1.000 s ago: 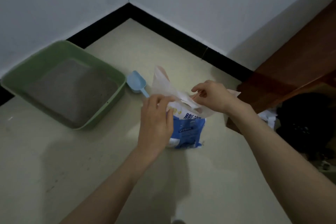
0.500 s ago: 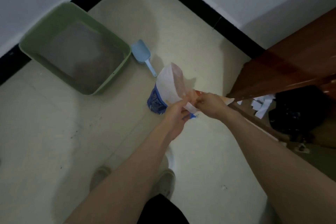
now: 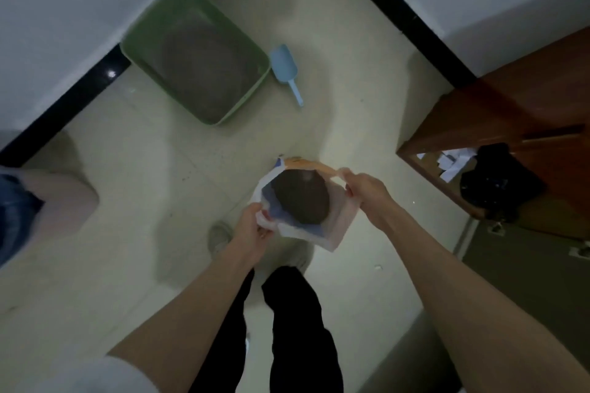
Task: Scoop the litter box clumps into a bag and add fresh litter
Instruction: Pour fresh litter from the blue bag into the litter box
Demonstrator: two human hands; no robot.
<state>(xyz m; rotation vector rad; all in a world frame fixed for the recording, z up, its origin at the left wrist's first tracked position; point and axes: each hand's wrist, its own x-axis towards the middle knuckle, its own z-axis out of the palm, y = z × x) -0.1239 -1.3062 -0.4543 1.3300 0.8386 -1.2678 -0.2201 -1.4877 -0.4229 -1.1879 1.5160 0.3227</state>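
I look straight down into a white and blue litter bag (image 3: 332, 226) held open above the floor, with dark grey litter showing inside. My left hand (image 3: 252, 230) grips the bag's near left rim. My right hand (image 3: 364, 188) pinches the far right rim and pulls the mouth wide. A green litter box (image 3: 140, 45) with grey litter in it sits on the floor against the wall, up and to the left. A light blue scoop (image 3: 284, 67) lies on the floor just right of the box, handle pointing toward me.
A brown wooden door (image 3: 510, 112) stands at the right, with a black bag (image 3: 498, 182) and white paper scraps behind it. Another person's leg (image 3: 48, 198) is at the left edge. My own legs and shoes are below the bag. Black skirting runs along both walls.
The view has risen and now looks from much higher. The bag has come up off the floor toward me and its mouth is spread open, showing the litter inside.
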